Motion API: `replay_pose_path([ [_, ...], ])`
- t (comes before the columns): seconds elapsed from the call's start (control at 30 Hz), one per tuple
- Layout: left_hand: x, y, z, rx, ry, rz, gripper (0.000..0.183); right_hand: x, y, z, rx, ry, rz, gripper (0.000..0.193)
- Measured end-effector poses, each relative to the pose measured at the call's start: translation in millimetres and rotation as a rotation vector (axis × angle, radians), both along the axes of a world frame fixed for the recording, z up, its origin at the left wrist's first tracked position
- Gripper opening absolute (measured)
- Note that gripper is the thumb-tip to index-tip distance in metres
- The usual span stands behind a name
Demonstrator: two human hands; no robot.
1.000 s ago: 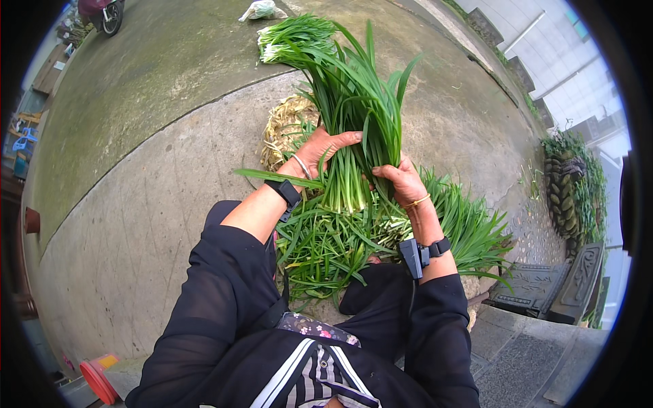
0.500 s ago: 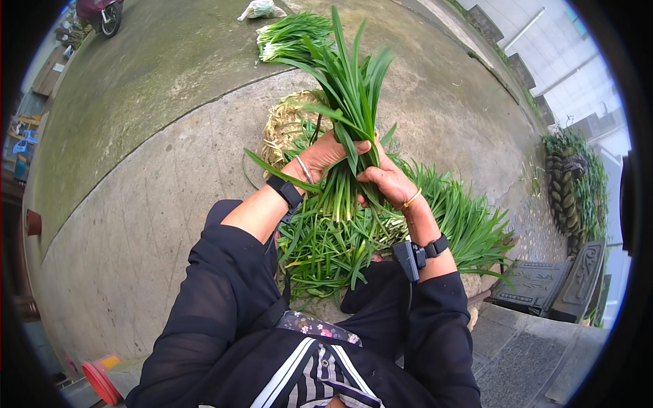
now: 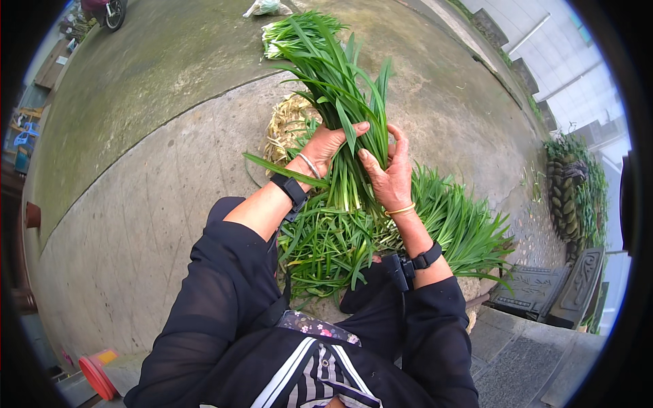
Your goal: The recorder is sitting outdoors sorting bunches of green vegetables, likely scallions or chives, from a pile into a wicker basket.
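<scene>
A bunch of long green leaves with pale stems (image 3: 343, 102) stands upright between both hands. My left hand (image 3: 328, 144) grips its left side, thumb across the leaves. On the right, my right hand (image 3: 389, 170) closes its fingers around the same bunch. Under the hands lies a spread pile of loose green leaves (image 3: 442, 224) on the concrete ground. A heap of dry yellowish trimmings (image 3: 286, 126) sits just beyond my left hand. Another tied bunch of greens (image 3: 292, 30) lies farther away.
A white plastic bag (image 3: 266, 8) lies at the far edge. Dark carved stone blocks (image 3: 558, 289) stand at the right, with a plant-covered wall (image 3: 575, 190) behind. A red bucket (image 3: 95, 374) is at the lower left. A parked motorbike (image 3: 109, 10) shows at the top left.
The bunch has been drawn in and turned more upright between the hands. My right hand has risen from the stems to clasp the bunch next to my left hand.
</scene>
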State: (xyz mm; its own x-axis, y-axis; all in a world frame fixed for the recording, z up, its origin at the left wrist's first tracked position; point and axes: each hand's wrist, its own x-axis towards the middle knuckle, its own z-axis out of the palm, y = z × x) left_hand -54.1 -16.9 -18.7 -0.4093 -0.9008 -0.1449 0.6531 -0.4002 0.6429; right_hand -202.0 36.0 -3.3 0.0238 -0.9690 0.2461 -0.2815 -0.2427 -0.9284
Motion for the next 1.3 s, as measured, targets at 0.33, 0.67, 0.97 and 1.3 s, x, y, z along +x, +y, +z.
replay_pose_path([
  [0.33,8,0,-1,0.041,-0.016,0.002,0.033,-4,0,8,-0.391,0.369,-0.037,0.028],
  [0.67,10,9,11,-0.109,-0.203,-0.015,0.041,-11,-6,1,0.022,0.106,-0.012,0.022],
  [0.97,10,9,10,-0.091,-0.153,-0.024,0.043,-13,-12,-13,-0.012,-0.203,-0.003,0.018],
  [1.3,3,5,-1,-0.190,-0.200,0.039,0.047,-5,1,8,-0.136,0.396,0.020,0.018],
])
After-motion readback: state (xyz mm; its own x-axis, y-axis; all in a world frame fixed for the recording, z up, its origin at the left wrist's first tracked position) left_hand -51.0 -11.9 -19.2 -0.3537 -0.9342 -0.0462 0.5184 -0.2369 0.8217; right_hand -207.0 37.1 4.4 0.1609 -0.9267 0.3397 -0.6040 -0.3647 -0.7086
